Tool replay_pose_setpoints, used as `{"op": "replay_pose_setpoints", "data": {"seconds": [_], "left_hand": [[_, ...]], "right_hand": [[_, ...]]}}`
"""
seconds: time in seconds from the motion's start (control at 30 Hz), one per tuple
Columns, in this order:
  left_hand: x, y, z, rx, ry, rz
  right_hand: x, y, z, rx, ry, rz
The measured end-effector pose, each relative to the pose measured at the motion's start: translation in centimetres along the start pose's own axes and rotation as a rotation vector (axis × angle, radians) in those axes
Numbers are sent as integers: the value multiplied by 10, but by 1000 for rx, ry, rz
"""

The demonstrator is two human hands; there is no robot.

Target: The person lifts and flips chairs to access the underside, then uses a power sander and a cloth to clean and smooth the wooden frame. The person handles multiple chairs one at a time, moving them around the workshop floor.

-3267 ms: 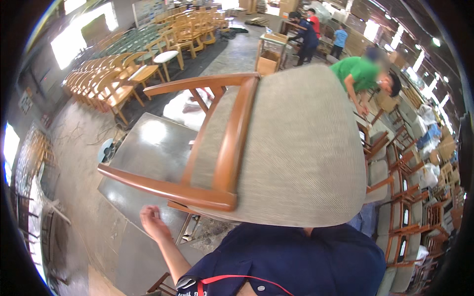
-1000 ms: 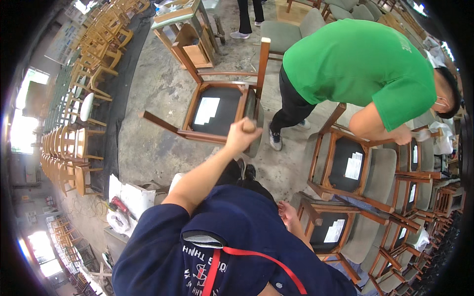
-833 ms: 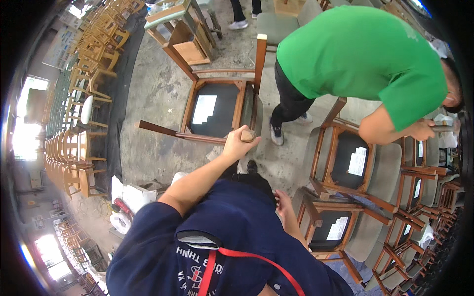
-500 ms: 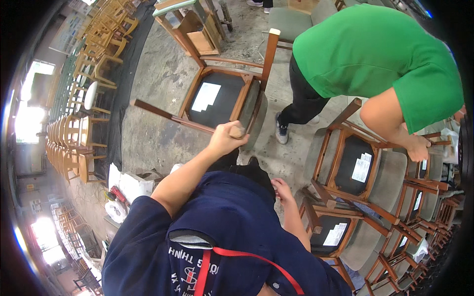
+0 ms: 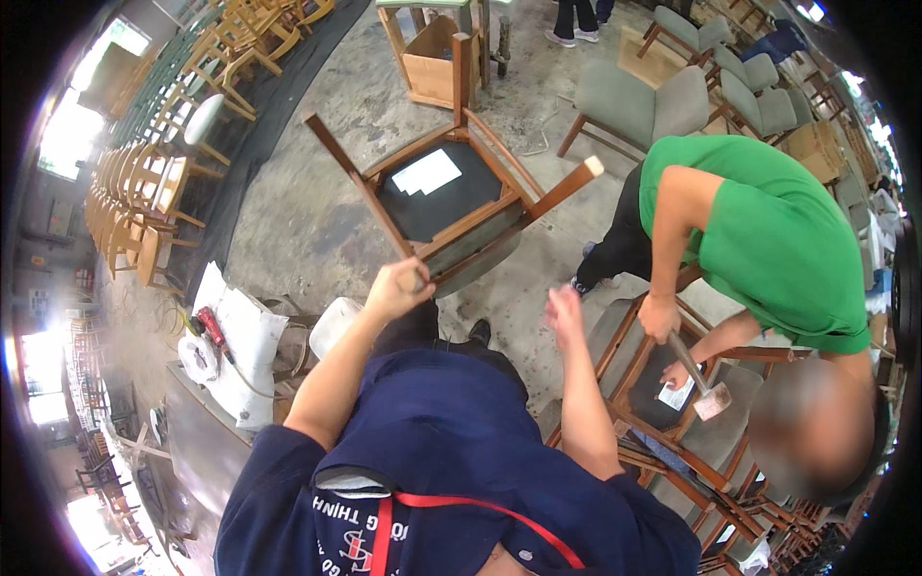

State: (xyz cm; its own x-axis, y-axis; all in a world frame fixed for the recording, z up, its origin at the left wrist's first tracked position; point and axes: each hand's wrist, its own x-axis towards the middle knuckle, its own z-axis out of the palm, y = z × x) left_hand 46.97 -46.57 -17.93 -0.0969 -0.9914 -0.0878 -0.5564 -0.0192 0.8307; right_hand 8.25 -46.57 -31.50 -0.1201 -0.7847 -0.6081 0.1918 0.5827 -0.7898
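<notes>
Fingers [image 5: 408, 278] grip upturned chair [image 5: 451, 206] (right hand [image 5: 565, 312] free).

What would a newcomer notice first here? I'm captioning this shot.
An upturned wooden chair fills the centre, its black underside up, with the person's left hand gripping a leg. On the right, a co-worker in a green shirt bends over another chair, holding a mallet. The right hand hangs free between them.

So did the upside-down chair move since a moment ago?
Yes. The upside-down chair has tipped up and turned, one leg now pointing toward the person in green. The left hand grips its frame. The head camera moved too, so how far is unclear.
</notes>
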Motion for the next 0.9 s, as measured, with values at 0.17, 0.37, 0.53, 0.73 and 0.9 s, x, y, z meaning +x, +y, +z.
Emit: {"op": "replay_pose_setpoints", "data": {"seconds": [0.17, 0.37, 0.53, 0.73, 0.9], "left_hand": [[-38, -18, 12, -100, 66, 40], [-29, -6, 70, -95, 206, 2], [-20, 4, 105, -11, 184, 104], [-6, -7, 79, 101, 21, 131], [-3, -7, 60, 45, -184, 129]], "right_hand": [[99, -138, 88, -51, 223, -612], [156, -220, 117, -168, 173, -301], [144, -256, 105, -515, -17, -92], [59, -111, 86, 66, -257, -163], [-112, 160, 27, 192, 115, 389]]}}
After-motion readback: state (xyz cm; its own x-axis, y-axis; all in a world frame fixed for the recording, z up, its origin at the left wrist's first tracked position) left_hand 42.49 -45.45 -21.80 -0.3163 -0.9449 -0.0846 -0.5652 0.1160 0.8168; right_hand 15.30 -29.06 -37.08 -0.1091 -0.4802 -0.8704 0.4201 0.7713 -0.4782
